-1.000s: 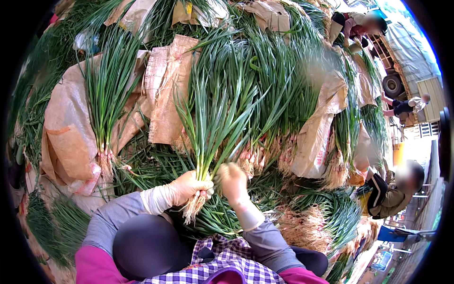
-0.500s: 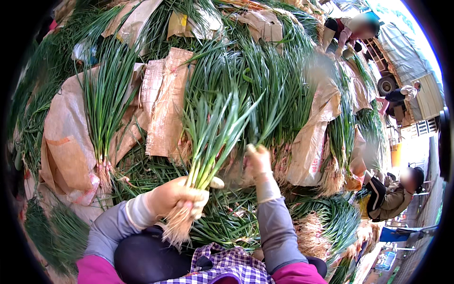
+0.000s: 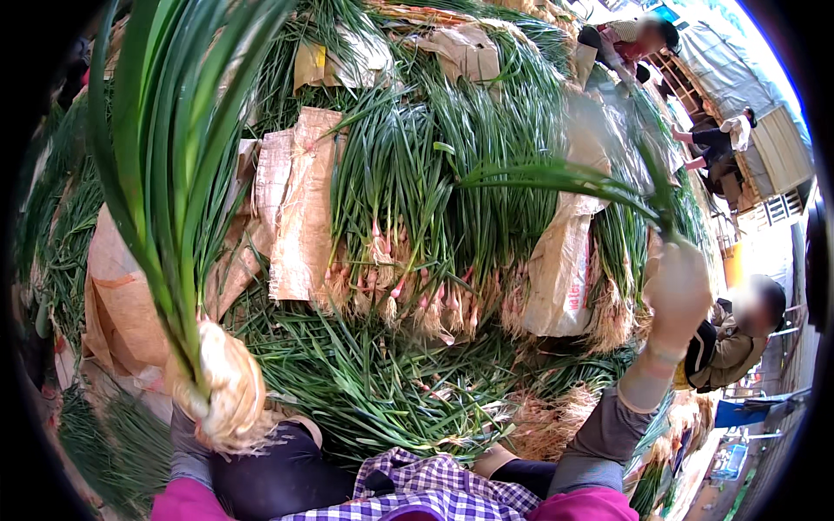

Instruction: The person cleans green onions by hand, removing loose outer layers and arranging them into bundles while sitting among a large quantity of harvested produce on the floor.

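Observation:
My gloved left hand (image 3: pixel 228 386) is closed round the stalks of a bunch of green garlic (image 3: pixel 165 200), raised at the left with its long leaves pointing up. Some roots show below that fist. Out to the right, my gloved right hand (image 3: pixel 676 291) is raised and blurred by motion, its fingers closed round a few loose green leaves (image 3: pixel 565 174) that trail to the left and up. Between my hands, a row of green garlic (image 3: pixel 408 200) lies with pinkish bulbs and pale roots toward me.
Cut leaves (image 3: pixel 373 382) pile up before my knees. Tan woven sacks (image 3: pixel 300 208) lie among the bunches, one more sack (image 3: pixel 560 269) right of centre. A co-worker (image 3: pixel 734 343) sits at the right, another person (image 3: pixel 625 48) bends at the far right. A covered truck (image 3: pixel 738 78) stands beyond.
My left hand has lifted the bunch up and to the left, closer to view. My right hand has swung out to the right with leaves, away from the row.

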`<move>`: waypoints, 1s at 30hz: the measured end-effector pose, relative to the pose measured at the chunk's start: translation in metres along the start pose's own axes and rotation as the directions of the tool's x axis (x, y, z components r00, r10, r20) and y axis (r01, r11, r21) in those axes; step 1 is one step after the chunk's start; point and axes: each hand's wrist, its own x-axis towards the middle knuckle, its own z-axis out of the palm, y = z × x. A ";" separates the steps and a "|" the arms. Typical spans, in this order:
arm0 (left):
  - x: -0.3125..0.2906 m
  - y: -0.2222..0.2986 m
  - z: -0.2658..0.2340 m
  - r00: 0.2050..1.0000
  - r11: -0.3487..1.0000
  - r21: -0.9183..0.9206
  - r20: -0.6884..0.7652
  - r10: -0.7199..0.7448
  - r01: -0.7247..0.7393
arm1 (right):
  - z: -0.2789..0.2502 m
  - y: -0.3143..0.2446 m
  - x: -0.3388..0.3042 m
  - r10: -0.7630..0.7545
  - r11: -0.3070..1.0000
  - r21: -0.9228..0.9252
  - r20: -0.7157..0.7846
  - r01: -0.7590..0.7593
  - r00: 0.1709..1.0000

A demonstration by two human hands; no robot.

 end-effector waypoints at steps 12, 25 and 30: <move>-0.045 -0.107 -0.067 0.381 0.959 -0.271 -0.898 -0.223 -0.078 | 0.134 -0.011 -0.085 0.137 0.963 0.054 0.745 -0.264 0.653; -0.016 -0.154 -0.040 0.466 0.901 -0.209 -0.798 -0.382 0.381 | 0.121 -0.146 -0.227 -0.165 -0.202 0.098 0.977 -0.974 0.132; -0.028 -0.162 -0.044 0.370 0.920 -0.212 -0.868 -0.333 0.330 | 0.134 -0.156 -0.231 -0.135 -0.067 0.181 0.973 -0.981 0.188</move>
